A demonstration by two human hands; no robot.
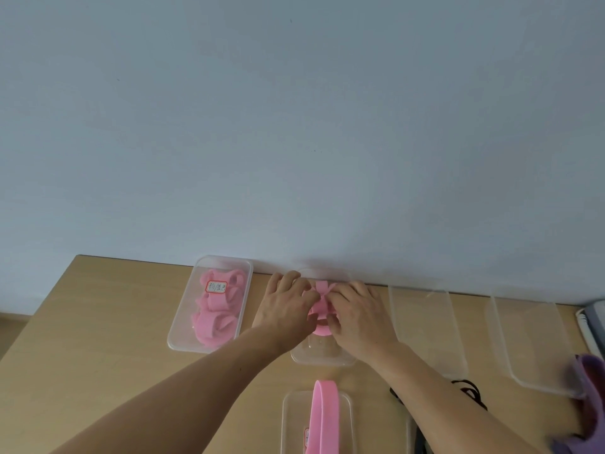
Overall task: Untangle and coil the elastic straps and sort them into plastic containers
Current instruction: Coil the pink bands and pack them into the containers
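A coiled pink elastic strap [321,310] sits between my two hands over a clear plastic container [322,355] at the table's back edge. My left hand [286,306] pinches its left side, fingers curled. My right hand [355,312] grips its right side. A labelled container [176,332] to the left holds several coiled pink straps [217,314]. Another pink strap [322,417] lies across a near container [288,421]. How much of the held strap lies inside the container is hidden by my hands.
Two clear containers [425,326] [533,342] stand to the right along the wall. Black straps [471,393] lie behind my right forearm. A purple strap [589,404] shows at the right edge. The wooden table [98,322] butts against a pale wall.
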